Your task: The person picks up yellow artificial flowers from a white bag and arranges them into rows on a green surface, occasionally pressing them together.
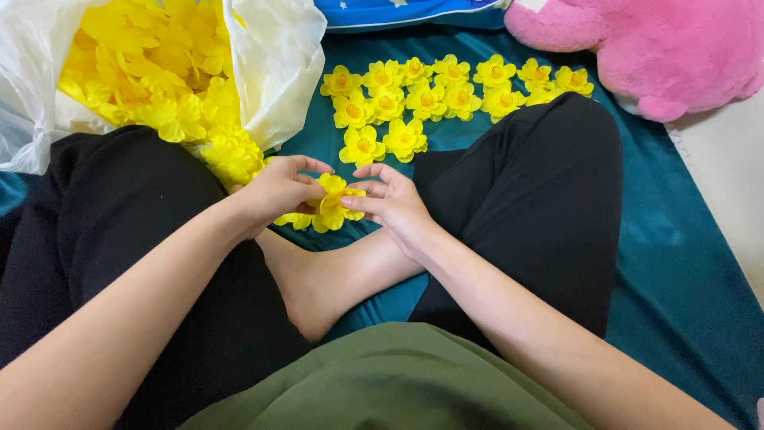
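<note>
Seated cross-legged on a teal sheet [684, 263], a person pinches one yellow fabric flower [333, 204] between left hand [278, 191] and right hand [394, 203], seemingly pressing layers together, which could slip apart; beyond the flower lie finished blooms [446, 91], a plastic bag of petals [175, 80] and a pink plush toy [660, 48].

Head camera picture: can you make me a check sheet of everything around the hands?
Surface: teal cloth, the person sits cross-legged on it.
Job's things: yellow fabric flower, pinched between left hand and right hand.
Clutter: finished flowers laid in rows; plastic bag full of loose yellow petals.
Grip: both hands shut on the flower.
Cables: nothing seen.
Surroundings: pink plush toy, blue pillow.
</note>
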